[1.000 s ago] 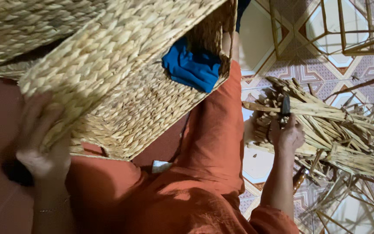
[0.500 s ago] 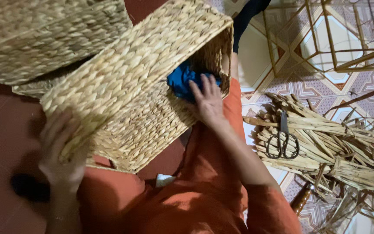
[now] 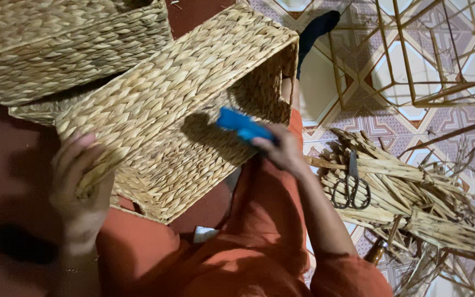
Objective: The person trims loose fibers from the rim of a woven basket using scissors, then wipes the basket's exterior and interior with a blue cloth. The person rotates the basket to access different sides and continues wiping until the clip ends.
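Note:
A woven straw basket (image 3: 182,104) lies tilted on my lap, its opening facing right. My left hand (image 3: 81,181) grips the basket's near corner at the lower left. My right hand (image 3: 281,148) holds a blue object (image 3: 243,125) against the basket's side wall, just below its rim. I wear orange clothing (image 3: 248,242).
A second woven basket (image 3: 56,44) sits at the upper left. Black scissors (image 3: 352,187) lie on a heap of dried straw strips (image 3: 413,203) to the right. Metal wire frames (image 3: 430,55) stand on the patterned tile floor at the upper right.
My right hand left the scissors on the straw, reached into the basket's opening, and now holds the blue object outside against the basket's side. The basket has tipped slightly.

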